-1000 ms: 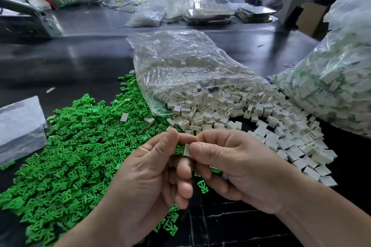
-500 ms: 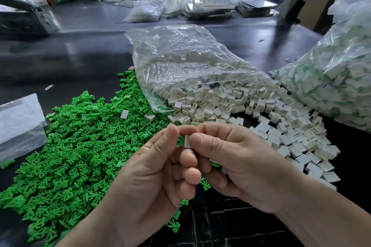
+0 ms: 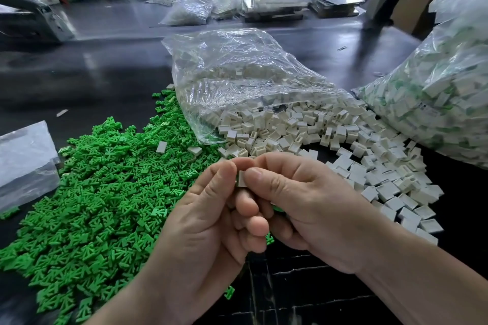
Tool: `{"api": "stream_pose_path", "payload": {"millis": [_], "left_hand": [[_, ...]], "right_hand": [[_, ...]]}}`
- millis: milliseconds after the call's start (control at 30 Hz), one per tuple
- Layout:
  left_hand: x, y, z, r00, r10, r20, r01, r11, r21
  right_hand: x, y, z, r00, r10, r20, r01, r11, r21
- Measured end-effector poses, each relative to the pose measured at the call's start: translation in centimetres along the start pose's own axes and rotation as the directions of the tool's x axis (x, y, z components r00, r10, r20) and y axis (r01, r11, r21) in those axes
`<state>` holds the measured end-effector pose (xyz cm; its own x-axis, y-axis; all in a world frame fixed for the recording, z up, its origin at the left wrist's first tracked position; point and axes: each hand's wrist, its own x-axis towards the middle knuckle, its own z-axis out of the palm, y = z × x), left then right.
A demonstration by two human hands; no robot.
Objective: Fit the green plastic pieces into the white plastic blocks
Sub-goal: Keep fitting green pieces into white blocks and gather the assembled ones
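A small white block is pinched between the thumbs and forefingers of my left hand and my right hand, held above the dark table. Any green piece in it is hidden by my fingers; a sliver of green shows under my right hand. A wide heap of green pieces covers the table to the left. Loose white blocks spill out of an open clear bag at centre and to the right.
A large full bag of white blocks with green inside stands at the right. A flat clear plastic bag lies at the left edge. The dark table stretches back to more bags, trays and boxes.
Both hands have stayed together on the white block, with only small shifts of the fingers. The camera has tipped slightly, so the scene sits a little lower in view.
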<state>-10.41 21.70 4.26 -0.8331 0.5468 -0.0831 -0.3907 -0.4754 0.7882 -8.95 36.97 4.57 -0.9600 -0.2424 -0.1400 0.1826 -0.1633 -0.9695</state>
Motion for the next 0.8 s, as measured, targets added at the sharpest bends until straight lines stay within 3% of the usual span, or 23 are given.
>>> {"api": "stream_pose_path", "payload": {"millis": [333, 600, 800], "left_hand": [[0.1, -0.06, -0.86, 0.995, 0.045, 0.087, -0.054, 0.993, 0.102], [-0.13, -0.09, -0.37, 0.997, 0.073, -0.022, -0.069, 0.988, 0.135], [-0.14, -0.01, -0.22, 0.997, 0.078, -0.007, -0.076, 0.987, 0.145]], "right_hand": [[-0.34, 0.02, 0.36, 0.999, -0.034, -0.019, 0.033, 0.997, -0.069], [-0.42, 0.05, 0.49, 0.999, -0.015, -0.028, 0.013, 0.996, -0.086], [-0.32, 0.18, 0.78, 0.999, 0.005, -0.033, -0.006, 1.0, -0.008]]}}
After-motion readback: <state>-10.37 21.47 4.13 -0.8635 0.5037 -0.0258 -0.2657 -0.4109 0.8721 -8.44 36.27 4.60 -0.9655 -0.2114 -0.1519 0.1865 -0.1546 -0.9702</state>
